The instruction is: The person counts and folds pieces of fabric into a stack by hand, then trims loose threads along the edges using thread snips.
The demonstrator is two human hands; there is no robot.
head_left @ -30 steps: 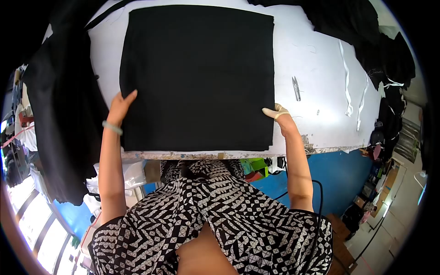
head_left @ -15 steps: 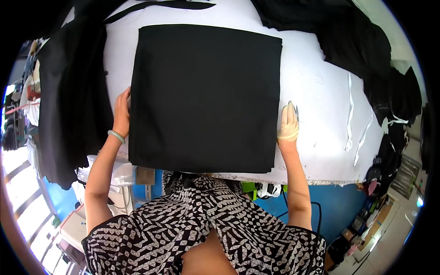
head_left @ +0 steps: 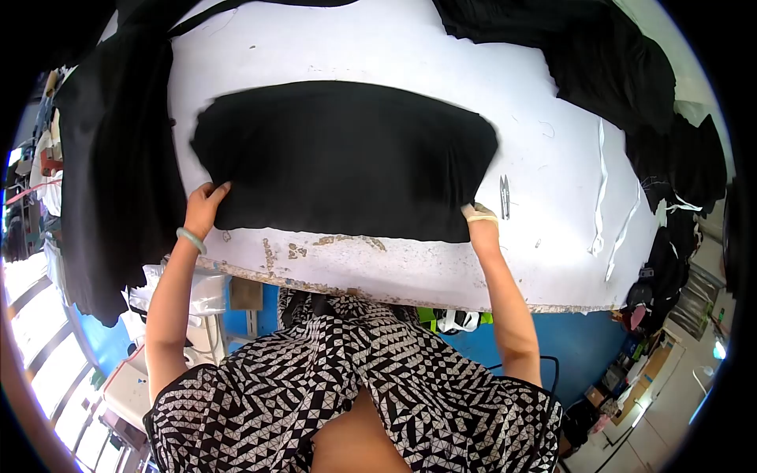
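Note:
A black fabric piece (head_left: 339, 162) spans the space between my hands over the white tabletop, its far corners blurred by motion. My left hand (head_left: 206, 206), with a pale bangle (head_left: 192, 240) at the wrist, is closed on the fabric's left side near the front corner. At the right front corner my right hand (head_left: 482, 222), in a pale partial glove or wrapping, pinches the cloth. The hidden fingertips of both hands are under or behind the fabric. Thread snips (head_left: 505, 197) lie on the table just beyond my right hand.
Black cloth lies along the left side (head_left: 110, 173) and heaps up at the far right (head_left: 599, 71). White strips (head_left: 600, 197) rest on the right part of the white table (head_left: 552, 260). Its worn front edge (head_left: 355, 296) runs close to my body.
The black fabric went from a flat, squarish panel to a shorter, bowed shape, its near edge moved away from me. Both hands now grip its sides, and the snips and worn tabletop are uncovered.

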